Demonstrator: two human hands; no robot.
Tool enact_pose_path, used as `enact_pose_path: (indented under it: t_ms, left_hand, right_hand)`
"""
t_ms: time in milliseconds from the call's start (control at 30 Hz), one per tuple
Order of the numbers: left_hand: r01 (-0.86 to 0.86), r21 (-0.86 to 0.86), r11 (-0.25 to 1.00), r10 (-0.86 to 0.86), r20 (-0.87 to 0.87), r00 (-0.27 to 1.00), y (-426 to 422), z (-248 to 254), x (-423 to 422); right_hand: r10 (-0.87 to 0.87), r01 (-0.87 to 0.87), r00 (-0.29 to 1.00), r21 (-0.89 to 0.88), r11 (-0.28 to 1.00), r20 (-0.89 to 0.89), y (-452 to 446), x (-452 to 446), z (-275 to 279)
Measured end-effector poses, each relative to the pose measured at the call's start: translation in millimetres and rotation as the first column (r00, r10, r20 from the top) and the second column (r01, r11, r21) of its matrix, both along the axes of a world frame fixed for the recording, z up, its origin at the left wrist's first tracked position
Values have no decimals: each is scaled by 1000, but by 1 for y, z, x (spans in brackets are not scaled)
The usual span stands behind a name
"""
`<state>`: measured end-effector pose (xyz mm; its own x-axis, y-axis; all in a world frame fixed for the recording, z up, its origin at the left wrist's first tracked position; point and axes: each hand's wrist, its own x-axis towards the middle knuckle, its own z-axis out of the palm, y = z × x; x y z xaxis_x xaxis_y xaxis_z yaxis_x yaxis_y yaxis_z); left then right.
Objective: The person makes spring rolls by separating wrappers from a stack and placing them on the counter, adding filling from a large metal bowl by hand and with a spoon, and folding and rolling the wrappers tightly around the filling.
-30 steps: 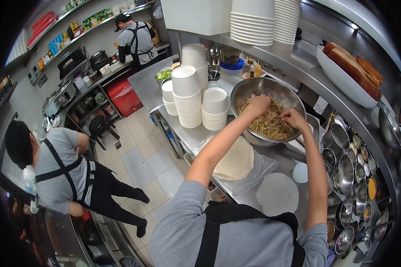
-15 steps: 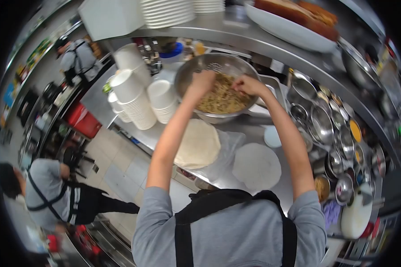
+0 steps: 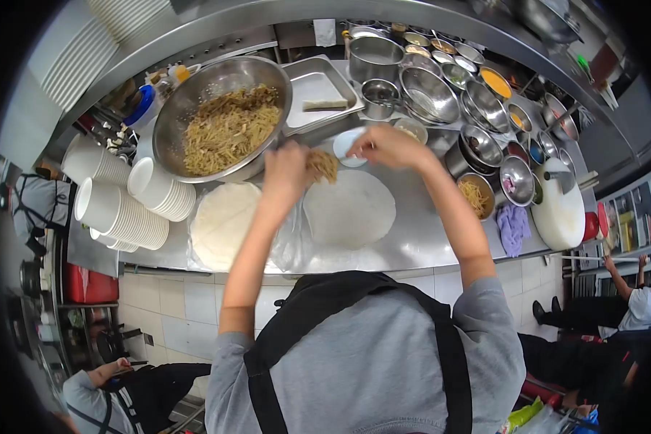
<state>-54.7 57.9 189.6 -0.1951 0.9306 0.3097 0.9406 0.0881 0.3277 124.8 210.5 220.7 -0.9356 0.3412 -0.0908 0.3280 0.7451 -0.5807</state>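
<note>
My left hand is closed round a clump of shredded filling, just right of the big steel bowl. More of the same brown-yellow filling lies in that bowl. My right hand has its fingers pinched together over a small white dish; what they hold, if anything, is too small to tell. Below and between the hands, a thin round wrapper lies flat on the steel table. A stack of pale dough rounds rests on plastic at its left.
Stacked white tubs stand at the left. Behind is a metal tray with a pale roll. Many steel bowls crowd the right, near a purple cloth. A shelf runs overhead. Other people are at both sides.
My view has turned to the right. Both hands have left the big bowl; the left carries a clump of filling towards the thin wrapper, and the right is over the small dish.
</note>
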Motion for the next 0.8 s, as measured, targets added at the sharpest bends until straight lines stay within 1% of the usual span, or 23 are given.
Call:
enact_pose_path:
  t_ms: [33,67,133,167,200,267,300,333,367,400,500,600,700,800]
  left_hand:
    - [4,12,1000,-4,-22,1000,-2,-19,15]
    - [23,24,999,-24,19,1000,-4,-43,24]
    - [45,24,999,-48,126,991,-8,-96,39]
    - [48,13,999,-49,194,980,-10,-120,44]
    - [61,-4,998,-58,217,974,-13,-136,49]
    - [86,-40,995,-73,262,962,-18,-161,55]
    - [85,12,996,-86,225,971,-19,-169,58]
    - [94,-6,996,-89,266,960,-21,-176,57]
    - [104,-24,994,-92,307,947,-24,-183,54]
    - [116,-41,992,-94,346,933,-25,-180,53]
    - [149,-27,988,-142,179,974,-24,-166,51]
    - [319,18,948,-318,159,935,-15,-162,52]
    - [395,-76,916,-377,179,909,-11,-169,54]
    - [348,-105,932,-327,177,928,-14,-171,56]
  right_hand:
    - [-8,9,999,38,999,-37,-2,16,-25]
    - [-13,19,997,77,997,-76,-5,29,-53]
    - [-149,144,988,81,986,50,-24,49,-85]
    - [-192,185,979,84,979,72,-32,56,-100]
    - [-232,224,968,89,970,94,-38,61,-114]
    - [-253,244,961,91,966,112,-43,68,-142]
    - [-262,252,957,90,963,123,-46,69,-147]
    - [-259,247,955,95,964,144,-46,71,-150]
    - [-256,242,953,101,965,164,-46,72,-153]
    - [-253,237,950,106,966,184,-47,71,-153]
    - [-232,212,954,120,970,190,-45,67,-148]
    - [-198,167,955,152,974,221,-40,57,-143]
    - [-178,139,958,176,974,226,-41,47,-133]
    - [-147,83,967,287,954,209,-45,39,-130]
